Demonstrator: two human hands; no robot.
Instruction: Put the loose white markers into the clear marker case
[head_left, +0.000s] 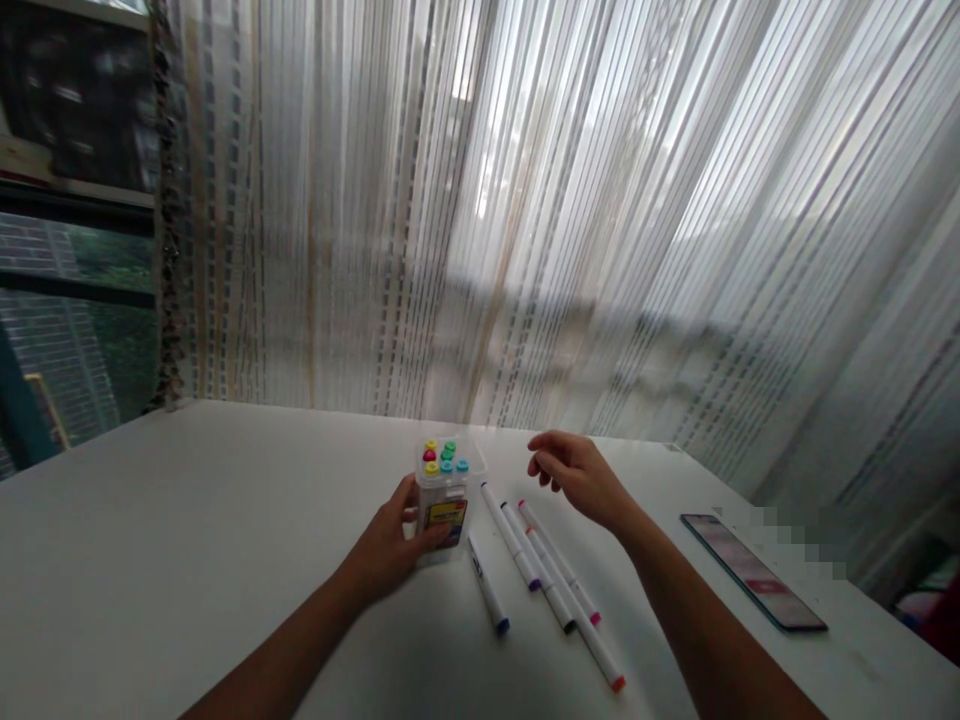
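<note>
The left hand (388, 548) wraps narrowly around the lower part of an upright, clear plastic marker case (444, 490), with its fingers across the yellow-labelled front. This low hold steadies the case, whose long axis stands vertical and whose yellow, green, red and teal marker ends (442, 456) face up. The case stands near the middle of the surface's far edge.

The right hand (574, 478) is empty and partly open, with its fingers loosely curled. It appears to hang just above and beyond the far ends of five white-barrelled markers lying flat on the white surface (187, 500). Their long axes run roughly parallel, slanting from the far edge toward the near right, with their coloured ends pointing nearest the person.

A blue-ended white marker (487, 585) lies just beside the case, slightly apart from the other four (547, 565). A dark-screened smartphone (754, 572) lies well right, near the right edge.
</note>
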